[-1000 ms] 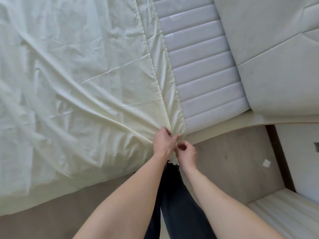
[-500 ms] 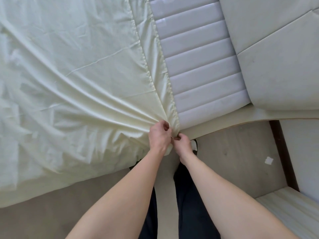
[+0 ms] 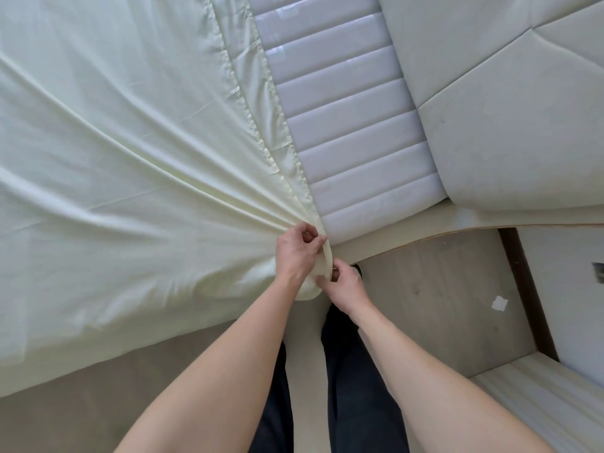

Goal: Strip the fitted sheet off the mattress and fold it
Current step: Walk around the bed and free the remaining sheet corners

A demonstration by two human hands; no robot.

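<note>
A pale cream fitted sheet covers most of the mattress, its folds running tight toward the near corner. The quilted white mattress lies bare in a strip to the right of the sheet's seamed edge. My left hand grips the bunched sheet corner at the mattress corner. Just below and right of it, my right hand pinches the same corner's hanging hem. A rolled loop of sheet hangs between the two hands.
A padded cream headboard stands at the right. The bed frame's edge runs beneath it. A wood-look floor holds a small white scrap. My dark trouser legs are below. A ribbed white cushion sits bottom right.
Both hands have worked the sheet corner off the mattress corner; more fabric is gathered and a loop hangs between them. The folds pull tighter toward my hands.
</note>
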